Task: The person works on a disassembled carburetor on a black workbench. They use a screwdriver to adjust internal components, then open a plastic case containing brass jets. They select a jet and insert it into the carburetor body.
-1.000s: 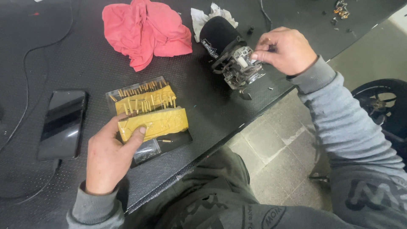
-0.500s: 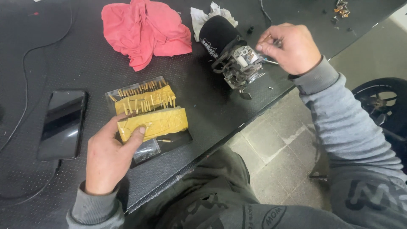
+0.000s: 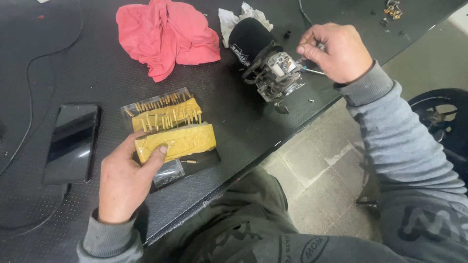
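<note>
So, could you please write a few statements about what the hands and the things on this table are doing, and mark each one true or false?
1. The left hand rests on a yellow foam insert of a clear case holding small brass pieces. True.
2. The right hand lies flat on the red cloth. False: it is at the small metal engine part, pinching a thin tool; the cloth lies apart, untouched.
3. A dark phone lies screen up, left of the case. True.
4. The phone is in the left hand. False: it lies on the black table, untouched.
</note>
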